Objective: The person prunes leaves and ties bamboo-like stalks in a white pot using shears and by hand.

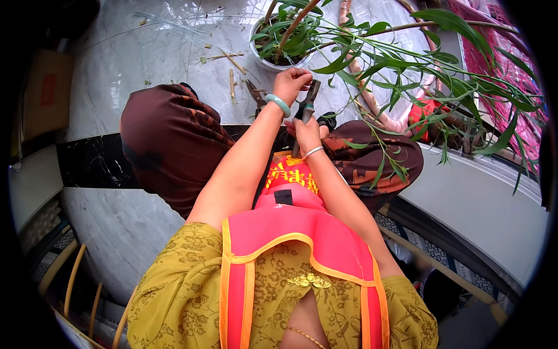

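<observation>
My right hand (307,131), with a silver bangle at the wrist, grips a pair of pliers (310,102) by the handles. Their dark jaws point up towards the plant pot. Beside the jaws is my left hand (290,85), wearing a pale green bangle. Its thumb and forefinger pinch together, but anything between them is too small to make out. A round white plastic pot (279,66) stands just beyond my hands, holding soil and a leafy plant (301,35). Dark-bladed pruning shears (255,92) lie on the floor, partly hidden behind my left forearm.
Cut stem pieces (232,85) and thin strands of wire (170,26) lie on the marble-look tiles (109,56). Long leafy branches (405,61) spread over my right knee. A wrapped curved tube (366,87) and pink netting (501,87) are at right; a cardboard box (48,91) is at left.
</observation>
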Action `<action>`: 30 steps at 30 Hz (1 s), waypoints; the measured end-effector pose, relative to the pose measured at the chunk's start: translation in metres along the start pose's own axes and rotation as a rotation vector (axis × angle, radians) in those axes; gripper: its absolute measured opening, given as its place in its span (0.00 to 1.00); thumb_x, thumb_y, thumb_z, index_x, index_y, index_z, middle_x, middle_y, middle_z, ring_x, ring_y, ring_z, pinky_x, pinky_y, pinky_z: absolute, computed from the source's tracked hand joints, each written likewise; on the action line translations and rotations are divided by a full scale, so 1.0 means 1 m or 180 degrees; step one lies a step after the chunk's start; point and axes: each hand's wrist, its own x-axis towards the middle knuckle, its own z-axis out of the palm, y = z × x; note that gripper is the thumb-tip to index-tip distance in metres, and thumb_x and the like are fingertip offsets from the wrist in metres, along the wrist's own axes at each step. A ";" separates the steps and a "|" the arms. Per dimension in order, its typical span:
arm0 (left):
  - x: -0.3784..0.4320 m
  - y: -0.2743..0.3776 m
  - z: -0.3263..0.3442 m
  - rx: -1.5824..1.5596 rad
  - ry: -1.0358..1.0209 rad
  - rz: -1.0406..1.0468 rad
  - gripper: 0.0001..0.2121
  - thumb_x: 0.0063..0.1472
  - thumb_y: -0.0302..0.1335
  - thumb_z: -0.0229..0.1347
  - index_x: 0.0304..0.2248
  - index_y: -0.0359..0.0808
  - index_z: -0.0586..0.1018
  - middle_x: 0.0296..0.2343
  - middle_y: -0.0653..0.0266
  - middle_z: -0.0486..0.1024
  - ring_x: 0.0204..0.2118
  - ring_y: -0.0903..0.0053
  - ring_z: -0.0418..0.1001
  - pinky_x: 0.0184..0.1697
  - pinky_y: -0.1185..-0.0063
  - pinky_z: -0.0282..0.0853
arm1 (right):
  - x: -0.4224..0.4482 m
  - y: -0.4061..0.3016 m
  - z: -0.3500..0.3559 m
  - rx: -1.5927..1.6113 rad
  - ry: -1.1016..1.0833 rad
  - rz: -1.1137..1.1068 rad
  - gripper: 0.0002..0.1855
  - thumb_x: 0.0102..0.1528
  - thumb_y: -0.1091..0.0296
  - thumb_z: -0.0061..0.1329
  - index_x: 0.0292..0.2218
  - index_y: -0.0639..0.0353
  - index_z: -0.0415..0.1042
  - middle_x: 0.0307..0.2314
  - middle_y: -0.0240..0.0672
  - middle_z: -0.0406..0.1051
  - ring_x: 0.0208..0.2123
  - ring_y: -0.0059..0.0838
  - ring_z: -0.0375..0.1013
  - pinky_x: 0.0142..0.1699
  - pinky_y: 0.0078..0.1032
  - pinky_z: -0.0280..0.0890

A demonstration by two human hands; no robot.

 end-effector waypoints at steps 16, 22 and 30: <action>-0.001 -0.001 0.005 -0.0095 0.0113 0.0052 0.05 0.48 0.24 0.51 0.23 0.30 0.70 0.20 0.64 0.71 0.21 0.83 0.69 0.24 0.86 0.66 | 0.015 0.004 0.006 -0.0497 0.0303 -0.0117 0.10 0.42 0.70 0.40 0.26 0.69 0.59 0.16 0.43 0.66 0.16 0.30 0.67 0.22 0.23 0.62; -0.001 -0.003 0.004 -0.0130 0.0147 0.0036 0.06 0.48 0.24 0.51 0.24 0.29 0.70 0.20 0.63 0.71 0.21 0.82 0.69 0.24 0.86 0.66 | 0.012 -0.002 0.002 -0.2019 0.0721 -0.0501 0.16 0.42 0.63 0.39 0.29 0.68 0.62 0.22 0.52 0.66 0.28 0.49 0.65 0.34 0.35 0.58; 0.000 -0.004 0.006 -0.0140 0.0205 0.0052 0.06 0.47 0.23 0.51 0.24 0.28 0.70 0.19 0.63 0.71 0.20 0.82 0.69 0.22 0.87 0.66 | 0.012 -0.001 0.002 -0.0844 0.0435 -0.0295 0.13 0.44 0.67 0.39 0.28 0.69 0.59 0.15 0.45 0.65 0.17 0.39 0.67 0.23 0.29 0.60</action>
